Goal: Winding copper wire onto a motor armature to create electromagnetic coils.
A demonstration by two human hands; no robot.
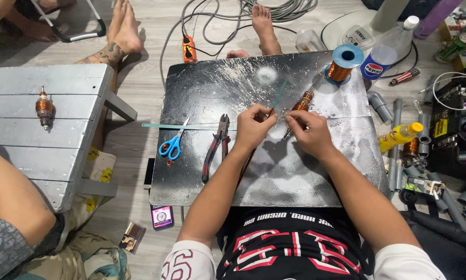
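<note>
My left hand [252, 126] and my right hand [309, 133] meet over a scuffed black board [274, 176] on my lap. A copper-wound motor armature [301, 103] sticks up between them, with my right hand pinching its lower end. The fingers of my left hand pinch a thin rod or strip near the armature; a translucent green strip [280, 91] rises from there. Cutting pliers [216, 145] with red-black handles lie just left of my left hand. Blue-handled scissors [172, 145] lie further left on a long green strip [191, 126].
A spool of copper wire [343, 62] stands at the board's far right corner. Grey pipes [399, 135], a yellow bottle [400, 136] and tools lie on the right. Another armature [44, 108] rests on a grey wooden bench [46, 135] to the left, by another person's arm [10, 197]. Bare feet [264, 26] and cables lie beyond.
</note>
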